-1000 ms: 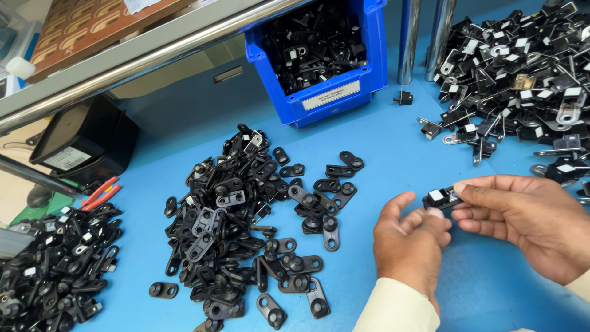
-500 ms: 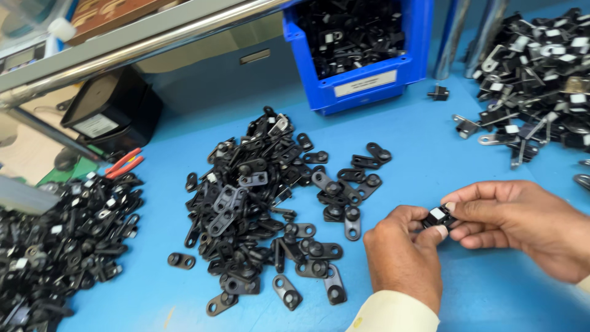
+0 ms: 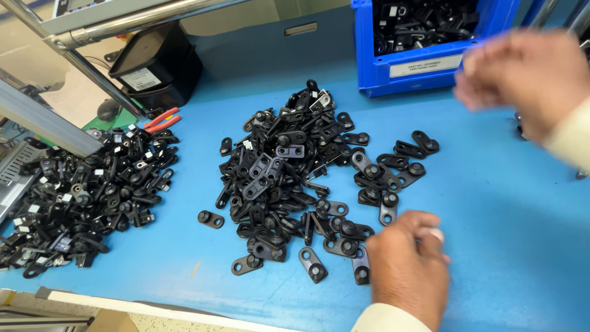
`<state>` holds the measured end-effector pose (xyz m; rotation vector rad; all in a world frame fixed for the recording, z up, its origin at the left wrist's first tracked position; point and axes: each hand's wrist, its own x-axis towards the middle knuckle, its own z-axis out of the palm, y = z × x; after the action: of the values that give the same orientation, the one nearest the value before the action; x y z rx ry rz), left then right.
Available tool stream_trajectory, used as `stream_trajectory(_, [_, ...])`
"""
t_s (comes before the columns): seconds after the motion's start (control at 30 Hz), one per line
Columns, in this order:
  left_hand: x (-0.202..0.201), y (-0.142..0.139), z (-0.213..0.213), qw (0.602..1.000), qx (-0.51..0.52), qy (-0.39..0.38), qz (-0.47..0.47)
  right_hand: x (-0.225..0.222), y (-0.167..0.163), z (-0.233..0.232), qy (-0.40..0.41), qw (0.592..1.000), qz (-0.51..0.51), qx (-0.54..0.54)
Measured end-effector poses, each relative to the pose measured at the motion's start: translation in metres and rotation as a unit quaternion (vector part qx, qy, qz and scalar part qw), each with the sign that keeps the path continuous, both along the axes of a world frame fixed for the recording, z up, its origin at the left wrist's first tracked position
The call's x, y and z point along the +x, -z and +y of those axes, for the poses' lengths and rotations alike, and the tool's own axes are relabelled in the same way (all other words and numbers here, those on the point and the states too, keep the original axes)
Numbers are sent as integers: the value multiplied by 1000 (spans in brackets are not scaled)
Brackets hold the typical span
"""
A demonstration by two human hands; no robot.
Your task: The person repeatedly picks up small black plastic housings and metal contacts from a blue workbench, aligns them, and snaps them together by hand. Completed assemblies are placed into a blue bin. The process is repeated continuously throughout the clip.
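My left hand (image 3: 409, 264) rests low on the blue bench (image 3: 510, 215), back up and fingers curled. It sits at the near right edge of the middle heap of flat black plastic brackets (image 3: 289, 178), touching the closest pieces. Its fingers hide whatever lies under them. My right hand (image 3: 522, 74) is raised at the upper right, in front of the blue bin (image 3: 424, 64), and is blurred by motion. I cannot make out anything between its fingers.
A second heap of black parts with white tags (image 3: 80, 197) lies at the left. Red-handled pliers (image 3: 163, 120) and a black box (image 3: 153, 64) sit behind it under a slanted metal rail (image 3: 92, 80). The bin holds more black parts.
The two hands, which held a small black part together, have parted. The right one swung up and to the right; the left one dropped to the heap's edge. The view shifted left.
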<state>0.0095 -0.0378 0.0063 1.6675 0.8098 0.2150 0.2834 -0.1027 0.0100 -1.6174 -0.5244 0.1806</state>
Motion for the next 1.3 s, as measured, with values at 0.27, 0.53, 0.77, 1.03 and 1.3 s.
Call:
stream_trajectory(0.27, [10, -26, 40, 986, 155, -34, -41, 35, 53, -56, 118, 805, -386, -435])
stream_trajectory(0.53, [38, -41, 51, 970, 242, 21, 5, 74, 31, -13, 7, 688, -422, -591])
stream_trajectory(0.77, [102, -27, 86, 924, 367, 109, -11, -46, 11, -50, -121, 732, -234, -628])
stream_trajectory(1.03, [142, -12, 101, 793, 474, 369, 98, -63, 25, -70, -219, 819, -344, -404])
stream_trajectory(1.3, [139, -19, 81, 886, 389, 234, 93, -118, -15, -75, -86, 772, -102, -621])
